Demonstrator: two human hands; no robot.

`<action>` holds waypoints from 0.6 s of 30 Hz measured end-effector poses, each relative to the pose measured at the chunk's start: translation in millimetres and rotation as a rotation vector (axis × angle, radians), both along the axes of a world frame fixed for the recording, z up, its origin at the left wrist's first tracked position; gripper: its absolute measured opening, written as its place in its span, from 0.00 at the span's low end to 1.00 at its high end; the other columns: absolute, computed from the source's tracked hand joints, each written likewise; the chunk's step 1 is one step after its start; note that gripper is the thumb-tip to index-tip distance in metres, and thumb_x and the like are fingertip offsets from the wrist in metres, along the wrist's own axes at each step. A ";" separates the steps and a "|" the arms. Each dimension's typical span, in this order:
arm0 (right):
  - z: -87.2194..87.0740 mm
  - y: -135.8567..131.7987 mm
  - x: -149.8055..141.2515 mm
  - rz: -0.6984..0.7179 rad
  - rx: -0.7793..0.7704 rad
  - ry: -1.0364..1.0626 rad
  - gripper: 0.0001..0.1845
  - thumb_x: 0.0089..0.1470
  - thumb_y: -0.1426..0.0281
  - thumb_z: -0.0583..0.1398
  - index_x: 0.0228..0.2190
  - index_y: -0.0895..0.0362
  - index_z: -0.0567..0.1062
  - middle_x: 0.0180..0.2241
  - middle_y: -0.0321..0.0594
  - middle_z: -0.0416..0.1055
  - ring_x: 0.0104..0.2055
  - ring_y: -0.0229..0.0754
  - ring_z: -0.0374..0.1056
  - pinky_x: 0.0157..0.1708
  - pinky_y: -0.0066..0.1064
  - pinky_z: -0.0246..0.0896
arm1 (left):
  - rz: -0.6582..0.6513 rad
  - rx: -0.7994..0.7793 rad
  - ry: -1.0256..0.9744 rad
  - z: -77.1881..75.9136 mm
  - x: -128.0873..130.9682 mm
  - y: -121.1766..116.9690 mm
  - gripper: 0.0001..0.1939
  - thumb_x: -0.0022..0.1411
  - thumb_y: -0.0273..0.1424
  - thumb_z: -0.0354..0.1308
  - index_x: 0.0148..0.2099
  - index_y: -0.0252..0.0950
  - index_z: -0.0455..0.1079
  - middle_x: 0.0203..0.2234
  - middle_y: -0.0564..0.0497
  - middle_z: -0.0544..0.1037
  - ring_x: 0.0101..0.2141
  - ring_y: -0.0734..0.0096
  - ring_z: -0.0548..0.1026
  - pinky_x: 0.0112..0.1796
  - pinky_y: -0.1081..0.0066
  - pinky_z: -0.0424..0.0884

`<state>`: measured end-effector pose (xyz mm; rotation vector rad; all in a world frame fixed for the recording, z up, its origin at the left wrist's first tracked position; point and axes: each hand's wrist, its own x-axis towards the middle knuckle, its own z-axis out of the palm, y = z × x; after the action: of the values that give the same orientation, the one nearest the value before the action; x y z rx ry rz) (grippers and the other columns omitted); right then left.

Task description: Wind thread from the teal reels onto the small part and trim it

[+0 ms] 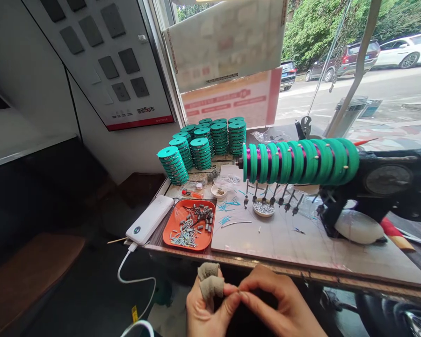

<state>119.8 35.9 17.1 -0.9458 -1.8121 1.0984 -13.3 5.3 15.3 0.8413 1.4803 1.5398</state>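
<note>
Below the table's front edge, my left hand [210, 304] and my right hand [275, 302] meet fingertip to fingertip. Both pinch at the same spot, and whatever sits between the fingertips is too small to make out. Tan cloth wraps cover two fingers of the left hand. Beyond the hands, a row of green spools [301, 161] wound with dark purple line is mounted on a black machine [386, 182]. Small metal pieces [280, 201] hang beneath the spools. A shallow bowl of small grey beads [264, 208] stands under them on a pale board [238, 241].
An orange tray [212, 234] holds small metal parts and tubes. Left of it lies a white power bank [150, 220] with a cable [140, 282]. Stacks of green spools [171, 164] stand by the window. Light blue bits [228, 206], a small bowl [219, 191] and red-handled scissors [393, 231] lie about.
</note>
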 end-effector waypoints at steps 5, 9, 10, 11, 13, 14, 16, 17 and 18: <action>5.9 4.0 2.2 0.008 0.052 -0.079 0.09 0.52 0.70 0.56 0.25 0.58 0.75 0.23 0.37 0.72 0.25 0.37 0.67 0.26 0.26 0.59 | 0.001 0.053 0.054 4.6 -0.9 2.9 0.10 0.34 0.37 0.70 0.18 0.38 0.74 0.21 0.52 0.72 0.26 0.71 0.69 0.31 0.73 0.65; 8.6 8.4 3.8 0.035 0.120 -0.172 0.08 0.52 0.73 0.55 0.25 0.58 0.73 0.23 0.38 0.71 0.26 0.37 0.66 0.25 0.26 0.58 | 0.006 0.087 0.079 3.0 -0.3 6.9 0.10 0.35 0.37 0.69 0.18 0.38 0.74 0.20 0.52 0.71 0.25 0.70 0.69 0.30 0.72 0.65; 9.1 9.7 4.4 0.039 0.128 -0.192 0.08 0.52 0.73 0.55 0.25 0.57 0.73 0.23 0.38 0.71 0.26 0.38 0.66 0.25 0.26 0.58 | 0.007 0.085 0.086 2.6 -0.6 8.0 0.10 0.35 0.37 0.69 0.18 0.37 0.74 0.20 0.52 0.71 0.25 0.70 0.69 0.30 0.72 0.65; 9.5 11.1 5.2 0.041 0.131 -0.208 0.08 0.52 0.73 0.55 0.25 0.57 0.73 0.23 0.38 0.71 0.26 0.38 0.66 0.25 0.26 0.58 | 0.008 0.083 0.095 2.6 -1.4 9.1 0.10 0.35 0.37 0.69 0.18 0.37 0.74 0.19 0.52 0.71 0.25 0.70 0.69 0.29 0.72 0.65; 9.9 13.7 7.1 0.041 0.126 -0.228 0.08 0.53 0.73 0.54 0.26 0.57 0.73 0.23 0.38 0.71 0.26 0.38 0.66 0.25 0.27 0.58 | 0.004 0.081 0.122 3.8 -4.2 11.1 0.10 0.36 0.37 0.69 0.18 0.37 0.74 0.19 0.52 0.71 0.25 0.69 0.68 0.29 0.72 0.65; 9.9 15.0 8.2 0.038 0.118 -0.233 0.08 0.53 0.73 0.54 0.26 0.57 0.73 0.23 0.38 0.70 0.26 0.38 0.66 0.25 0.27 0.58 | -0.009 0.084 0.146 5.0 -6.1 12.0 0.09 0.38 0.36 0.68 0.18 0.38 0.73 0.19 0.52 0.70 0.25 0.69 0.68 0.29 0.72 0.65; 9.6 17.0 10.1 0.027 0.102 -0.239 0.08 0.53 0.73 0.54 0.26 0.57 0.73 0.23 0.38 0.70 0.26 0.38 0.66 0.25 0.27 0.58 | -0.059 0.097 0.227 8.6 -10.2 13.0 0.07 0.41 0.36 0.66 0.20 0.39 0.74 0.21 0.52 0.71 0.27 0.68 0.69 0.31 0.72 0.65; 9.3 17.7 10.6 0.023 0.098 -0.238 0.08 0.53 0.72 0.54 0.26 0.56 0.73 0.23 0.38 0.70 0.26 0.38 0.66 0.25 0.27 0.58 | -0.088 0.107 0.281 10.6 -12.0 13.2 0.06 0.43 0.36 0.65 0.22 0.39 0.75 0.24 0.51 0.72 0.29 0.66 0.69 0.33 0.71 0.65; 9.0 18.4 10.8 0.019 0.098 -0.232 0.08 0.53 0.72 0.54 0.26 0.56 0.73 0.23 0.38 0.70 0.26 0.38 0.66 0.25 0.27 0.58 | -0.118 0.116 0.337 12.5 -13.4 13.2 0.06 0.45 0.37 0.64 0.25 0.40 0.76 0.27 0.50 0.73 0.31 0.63 0.70 0.35 0.70 0.65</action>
<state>130.6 54.3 26.1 -1.0343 -2.0460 0.9325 -26.7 18.4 27.8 1.2836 1.5537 1.4574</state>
